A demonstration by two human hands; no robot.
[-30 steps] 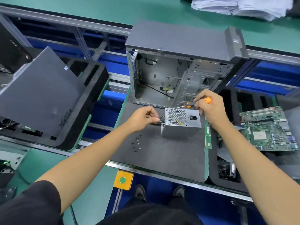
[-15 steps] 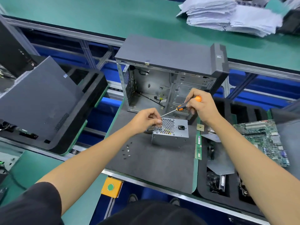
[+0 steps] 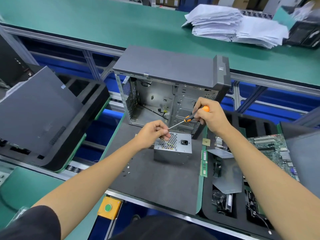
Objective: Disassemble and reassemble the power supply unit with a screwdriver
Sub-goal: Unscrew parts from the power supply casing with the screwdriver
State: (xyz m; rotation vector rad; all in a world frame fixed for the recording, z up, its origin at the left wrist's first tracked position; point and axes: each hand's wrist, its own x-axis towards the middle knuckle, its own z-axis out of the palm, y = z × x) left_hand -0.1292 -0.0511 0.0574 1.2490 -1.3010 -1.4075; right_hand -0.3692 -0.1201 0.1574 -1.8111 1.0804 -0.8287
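The silver power supply unit stands on the dark mat, its honeycomb grille and power socket facing up. My right hand grips an orange-and-black screwdriver, whose thin shaft slants down-left to the fingertips of my left hand. My left hand hovers at the unit's upper left corner with its fingers curled, pinching something small at the screwdriver tip; what it is stays hidden. Several small screws lie loose on the mat to the left of the unit.
An open, emptied computer case stands just behind the unit. A foam tray to the right holds a motherboard, a RAM stick and other parts. A black side panel rests on another tray at left. Paper stacks lie far back.
The camera view has tilted upward, so everything sits lower in frame. My left hand rose from the unit's left side to the screwdriver tip, which my right hand swung toward it.
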